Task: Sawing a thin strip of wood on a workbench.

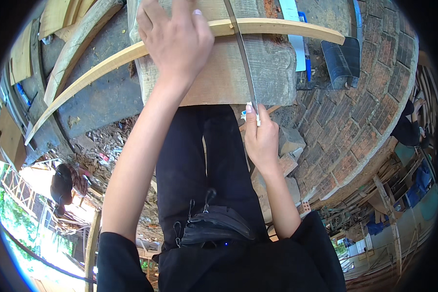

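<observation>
A long, thin, curved wooden strip (95,69) lies across a thick weathered wooden block (219,80). My left hand (176,44) is over the strip, bent fingers pressing it against the block; the fingertips are partly blurred and cut off by the upper edge. In my right hand (262,138), closed near the block's front edge, is the end of a long narrow metal blade (244,56). White wrapping shows at the gripped end. The blade crosses the strip just right of my left hand and runs out of view at the top. Whether it has teeth is too small to tell.
More curved wood (80,46) leans at the left. Right of the block are a blue pen (308,73), a light-blue strip, a dark curved sheet (343,63) and a brick surface (345,114). Wood chips (109,146) litter the ground. Other people appear at both sides.
</observation>
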Demonstrator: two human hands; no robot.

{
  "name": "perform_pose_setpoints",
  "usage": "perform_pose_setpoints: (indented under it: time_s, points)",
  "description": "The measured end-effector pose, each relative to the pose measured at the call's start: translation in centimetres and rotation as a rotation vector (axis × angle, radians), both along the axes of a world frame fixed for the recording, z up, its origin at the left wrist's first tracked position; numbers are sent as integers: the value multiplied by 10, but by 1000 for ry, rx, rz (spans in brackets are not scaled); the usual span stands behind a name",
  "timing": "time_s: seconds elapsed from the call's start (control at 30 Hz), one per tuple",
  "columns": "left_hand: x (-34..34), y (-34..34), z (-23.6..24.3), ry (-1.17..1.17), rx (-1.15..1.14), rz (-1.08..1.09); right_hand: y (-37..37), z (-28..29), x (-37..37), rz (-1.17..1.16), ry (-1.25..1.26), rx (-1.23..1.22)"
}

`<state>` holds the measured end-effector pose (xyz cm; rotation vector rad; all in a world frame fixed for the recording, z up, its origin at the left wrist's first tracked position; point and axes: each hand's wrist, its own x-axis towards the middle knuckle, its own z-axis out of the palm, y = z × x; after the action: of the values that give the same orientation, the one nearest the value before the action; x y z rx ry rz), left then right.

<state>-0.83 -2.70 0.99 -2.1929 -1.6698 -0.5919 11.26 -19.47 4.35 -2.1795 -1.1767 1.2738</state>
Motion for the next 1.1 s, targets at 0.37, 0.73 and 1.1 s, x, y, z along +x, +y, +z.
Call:
perform_pose_setpoints:
  time_s: [0.37, 0.73, 1.1]
  points:
    - [29, 26, -17, -218, -319, 622, 11, 26, -23, 17, -148, -134]
    - [32, 29, -12, -198, -283, 674, -2, 25, -22, 11, -121, -150]
    - [29, 30, -11, -188, -288, 693, 25, 18, -19, -12, 21, -151]
